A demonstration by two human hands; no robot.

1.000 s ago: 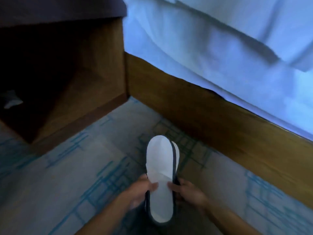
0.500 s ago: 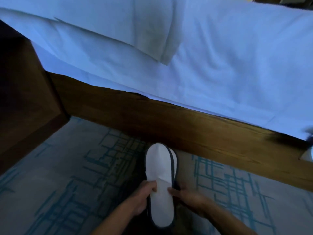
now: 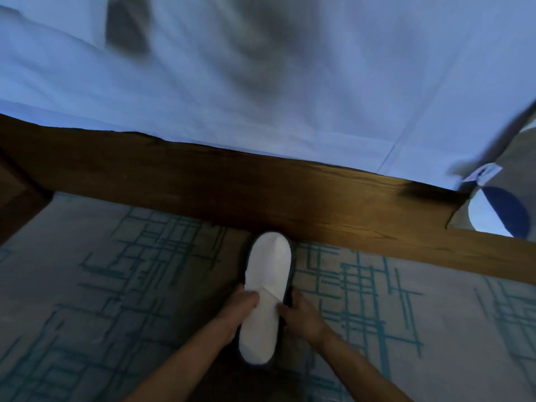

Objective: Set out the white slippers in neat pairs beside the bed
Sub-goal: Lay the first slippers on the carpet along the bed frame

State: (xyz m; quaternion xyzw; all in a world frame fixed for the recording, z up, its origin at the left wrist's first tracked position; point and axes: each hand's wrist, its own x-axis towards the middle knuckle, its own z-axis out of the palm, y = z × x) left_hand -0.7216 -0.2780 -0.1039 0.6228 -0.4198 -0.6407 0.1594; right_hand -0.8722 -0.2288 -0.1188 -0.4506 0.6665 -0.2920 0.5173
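Slippers (image 3: 268, 288) sit low in the middle of the head view, a white pair stacked flat one on the other, so that only the upper one shows its white face while a dark sole edge runs down the right side and round the near heel. The toe end points far, toward the bed, and lies just beside the wooden bed rail (image 3: 261, 195); whether it touches the wood cannot be told. The stack is held between both hands about halfway down its length. The left hand (image 3: 239, 311) grips the left edge, its thumb curled over onto the white top. The right hand (image 3: 301, 314) grips the right edge, fingers wrapped at the dark sole rim (the fingertips on the underside are hidden). Both forearms come in from the near edge of the picture, converging on the pair. Beneath lies a grey carpet (image 3: 116, 285) crossed with teal line patterns, reaching left and right of the hands. Beyond the rail, a pale blue-white bed sheet (image 3: 290, 97) fills the far half of the view, blurred, with darker smears across it. At the far right a patterned cushion (image 3: 504, 210) in grey, white and dark blue hangs over the rail's edge.
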